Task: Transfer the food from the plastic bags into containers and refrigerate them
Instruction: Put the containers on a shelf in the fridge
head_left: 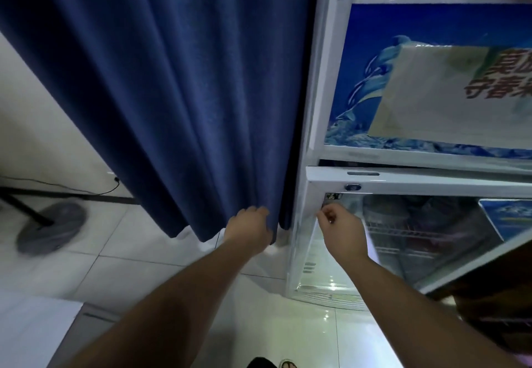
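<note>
While the left hand (250, 225) bunches the hem of a blue curtain (172, 94) aside, the right hand (339, 225) curls its fingers round the edge of the fridge's glass door (417, 238), which stands ajar. No bags or containers show. This looks like the refrigerating step; next, swing the door clear of the curtain.

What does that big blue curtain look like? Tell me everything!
The curtain is dark blue, of thick-looking cloth. It hangs in long folds from above the picture nearly to the pale tiled floor. It sits just left of the white fridge. The left hand holds its lower edge near the fridge. Behind it is a pale wall.
</note>
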